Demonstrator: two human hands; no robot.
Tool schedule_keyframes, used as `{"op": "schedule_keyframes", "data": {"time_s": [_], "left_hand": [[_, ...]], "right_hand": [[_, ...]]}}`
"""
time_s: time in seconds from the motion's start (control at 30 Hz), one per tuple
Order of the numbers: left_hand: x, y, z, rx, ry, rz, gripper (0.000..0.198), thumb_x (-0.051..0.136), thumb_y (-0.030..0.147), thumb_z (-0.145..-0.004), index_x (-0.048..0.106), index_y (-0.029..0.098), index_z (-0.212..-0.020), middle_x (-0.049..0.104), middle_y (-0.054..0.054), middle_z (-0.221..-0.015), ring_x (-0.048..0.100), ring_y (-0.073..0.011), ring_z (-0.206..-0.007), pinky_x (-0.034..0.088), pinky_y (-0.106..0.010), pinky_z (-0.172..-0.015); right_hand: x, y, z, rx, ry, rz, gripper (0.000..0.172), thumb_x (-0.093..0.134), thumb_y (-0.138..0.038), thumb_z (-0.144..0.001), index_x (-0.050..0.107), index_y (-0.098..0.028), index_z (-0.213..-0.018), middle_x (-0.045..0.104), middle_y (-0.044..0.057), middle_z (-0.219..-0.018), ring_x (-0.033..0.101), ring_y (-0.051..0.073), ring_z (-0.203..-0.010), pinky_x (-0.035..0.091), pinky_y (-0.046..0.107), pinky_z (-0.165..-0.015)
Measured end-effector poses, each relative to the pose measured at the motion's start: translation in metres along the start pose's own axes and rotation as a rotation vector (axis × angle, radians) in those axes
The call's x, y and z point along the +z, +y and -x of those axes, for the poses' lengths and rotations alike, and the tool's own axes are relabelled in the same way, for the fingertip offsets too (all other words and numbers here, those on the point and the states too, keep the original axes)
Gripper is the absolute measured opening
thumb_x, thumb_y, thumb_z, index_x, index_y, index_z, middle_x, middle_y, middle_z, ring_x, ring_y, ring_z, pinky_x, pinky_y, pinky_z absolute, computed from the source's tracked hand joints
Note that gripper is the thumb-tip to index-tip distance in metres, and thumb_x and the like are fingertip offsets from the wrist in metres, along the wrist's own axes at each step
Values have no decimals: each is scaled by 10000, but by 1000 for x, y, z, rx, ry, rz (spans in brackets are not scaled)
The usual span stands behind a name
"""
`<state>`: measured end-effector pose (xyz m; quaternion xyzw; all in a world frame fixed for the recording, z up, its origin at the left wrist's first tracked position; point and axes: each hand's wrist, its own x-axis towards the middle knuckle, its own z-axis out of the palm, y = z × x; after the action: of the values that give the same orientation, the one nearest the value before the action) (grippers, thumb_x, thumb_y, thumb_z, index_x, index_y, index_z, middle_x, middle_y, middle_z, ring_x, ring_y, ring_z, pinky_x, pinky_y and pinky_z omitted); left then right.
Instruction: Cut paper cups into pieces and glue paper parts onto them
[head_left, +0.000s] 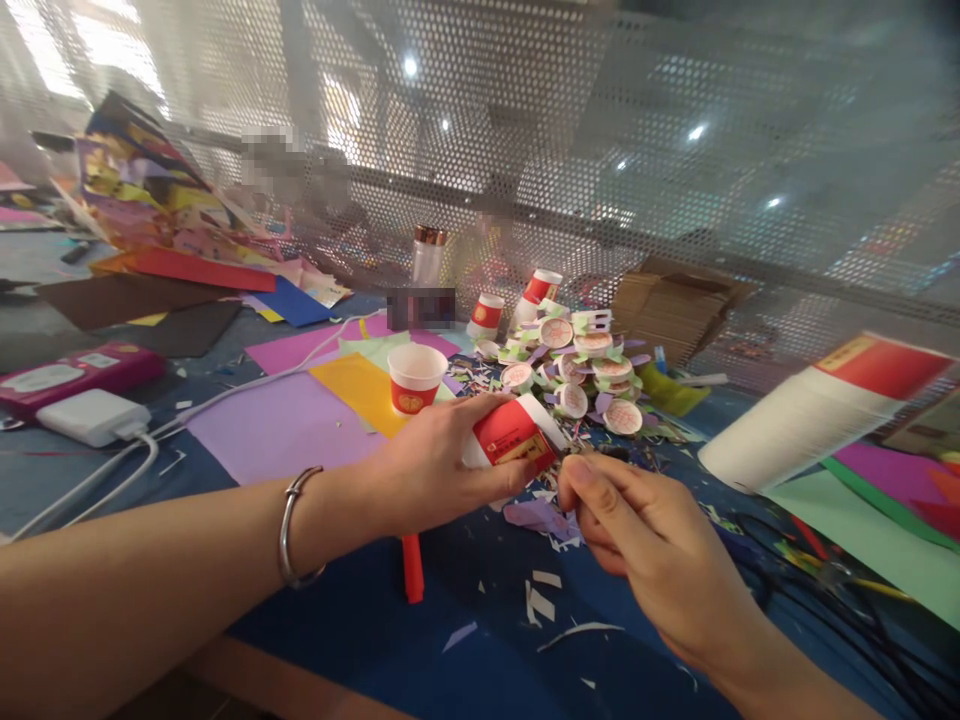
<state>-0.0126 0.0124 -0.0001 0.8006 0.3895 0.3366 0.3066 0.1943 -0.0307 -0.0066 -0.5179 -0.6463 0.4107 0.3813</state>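
A red and white paper cup point(504, 436) lies tilted in my left hand point(442, 455), which is wrapped round its side. My right hand point(637, 530) is closed in a pinch close to the rim of that cup. Something small and dark shows at its fingertips, too hidden to name. Just behind my left hand, another paper cup point(415, 385) stands upright on coloured paper. A strip of red paper point(412, 568) lies beneath my left wrist. Paper scraps point(541, 600) are scattered on the blue table point(360, 640) below both hands.
A pile of cut cup pieces point(574, 370) sits behind the hands. A long stack of paper cups point(787, 425) leans at the right, near black cables point(817, 610). On the left are a white charger point(94, 415) and purple paper point(262, 425). A perforated screen point(525, 130) stands behind.
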Motion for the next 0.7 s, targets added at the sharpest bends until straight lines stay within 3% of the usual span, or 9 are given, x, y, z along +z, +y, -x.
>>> {"op": "schedule_keyframes", "data": {"time_s": [0.17, 0.43, 0.6, 0.7], "left_hand": [[2, -1, 0, -6, -4, 18, 277, 646, 388, -849, 620, 177, -1026, 649, 6, -828, 536, -124, -663, 431, -273, -644], [5, 2, 1, 15, 44, -34, 416, 648, 406, -849, 630, 167, -1190, 708, -45, -945, 625, -183, -776, 500, -345, -773], [9, -6, 1, 78, 129, -196, 656, 683, 381, -825, 515, 159, -1419, 666, -126, -1169, 645, -274, -1018, 514, -434, -921], [11, -10, 2, 117, 117, -316, 704, 662, 366, -845, 453, 142, -1479, 630, -153, -1211, 633, -311, -1091, 513, -468, -951]], "right_hand": [[0, 2, -1, 3, -6, -20, 502, 536, -650, -928, 554, -194, -721, 264, -90, -524, 218, 56, -435, 173, 210, -395], [-2, 0, 1, -24, -5, 5, 505, 525, -648, -936, 563, -192, -721, 264, -89, -524, 230, 55, -431, 183, 209, -392], [-2, 4, 0, -19, -5, 6, 488, 525, -628, -948, 564, -192, -731, 272, -89, -526, 236, 53, -431, 193, 208, -396], [0, 7, -2, -8, -12, -15, 482, 522, -619, -954, 557, -193, -732, 273, -89, -531, 233, 54, -434, 186, 209, -397]]}}
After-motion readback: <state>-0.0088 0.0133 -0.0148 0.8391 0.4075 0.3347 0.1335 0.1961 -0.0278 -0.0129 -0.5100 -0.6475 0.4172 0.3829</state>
